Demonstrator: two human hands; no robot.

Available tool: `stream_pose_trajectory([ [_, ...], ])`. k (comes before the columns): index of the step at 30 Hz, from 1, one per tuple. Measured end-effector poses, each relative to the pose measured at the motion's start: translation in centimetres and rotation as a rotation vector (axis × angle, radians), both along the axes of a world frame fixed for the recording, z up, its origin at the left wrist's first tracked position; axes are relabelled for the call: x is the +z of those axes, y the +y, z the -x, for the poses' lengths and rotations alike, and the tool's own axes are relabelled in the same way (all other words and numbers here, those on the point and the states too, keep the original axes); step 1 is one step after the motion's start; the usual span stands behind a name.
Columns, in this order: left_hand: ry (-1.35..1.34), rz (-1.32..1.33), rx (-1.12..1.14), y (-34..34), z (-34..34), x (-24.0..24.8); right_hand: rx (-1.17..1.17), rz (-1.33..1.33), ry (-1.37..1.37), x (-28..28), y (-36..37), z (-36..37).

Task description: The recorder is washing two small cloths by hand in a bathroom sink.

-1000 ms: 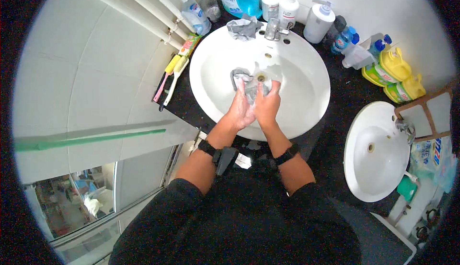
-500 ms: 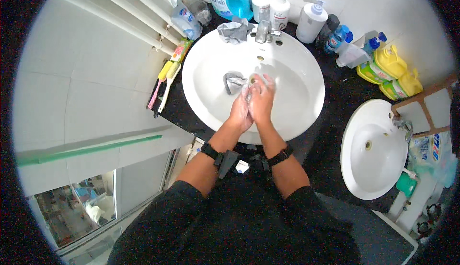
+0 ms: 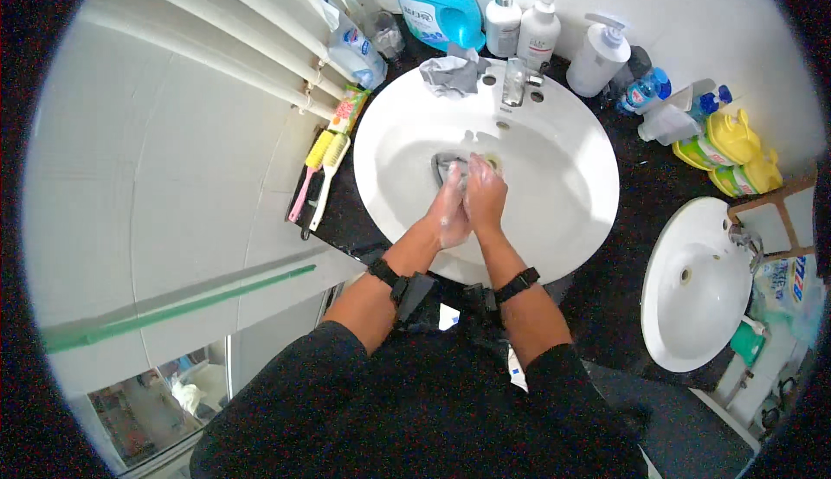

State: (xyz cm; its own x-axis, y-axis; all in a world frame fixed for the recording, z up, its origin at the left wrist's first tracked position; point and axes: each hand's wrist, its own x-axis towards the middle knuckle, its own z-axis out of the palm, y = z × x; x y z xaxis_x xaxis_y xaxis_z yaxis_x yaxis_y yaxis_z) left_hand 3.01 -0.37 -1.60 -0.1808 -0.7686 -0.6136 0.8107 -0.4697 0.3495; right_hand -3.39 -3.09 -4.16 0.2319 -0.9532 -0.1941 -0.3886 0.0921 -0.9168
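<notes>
My left hand (image 3: 448,212) and my right hand (image 3: 486,192) meet palm to palm over the white oval sink (image 3: 394,211). White lather coats both, and their fingers are stretched out. No object shows between the palms, though their inner sides are hidden. Just beyond the fingertips a grey cloth (image 3: 443,164) lies in the basin, partly covered by my hands. Another crumpled grey cloth (image 3: 452,74) rests on the back rim beside the faucet (image 3: 514,83). Dark straps with small black boxes sit around both wrists.
Behind the sink stand a blue detergent jug (image 3: 441,3), pump bottles (image 3: 539,25) and a white bottle (image 3: 599,57). Yellow jugs (image 3: 729,141) are at the right, above a second sink (image 3: 684,315). Two brushes (image 3: 329,172) lie on the black counter's left end.
The view has shifted, so the sink sits further right and lower. My hands have slid against each other, the right fingers now lying straighter beside the left. The cloth in the basin is more covered.
</notes>
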Motion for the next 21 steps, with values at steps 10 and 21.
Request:
stream_pose_trajectory([
  [10, -1.587, 0.194, -0.882, -5.8, -2.1, -7.5, -0.911, -0.459, -0.605, -5.3, 0.1, 3.3],
  [21, -1.788, 0.328, -0.801, -4.2, -6.8, -14.8, -1.021, -0.74, -0.956, -4.3, 1.7, 2.2],
])
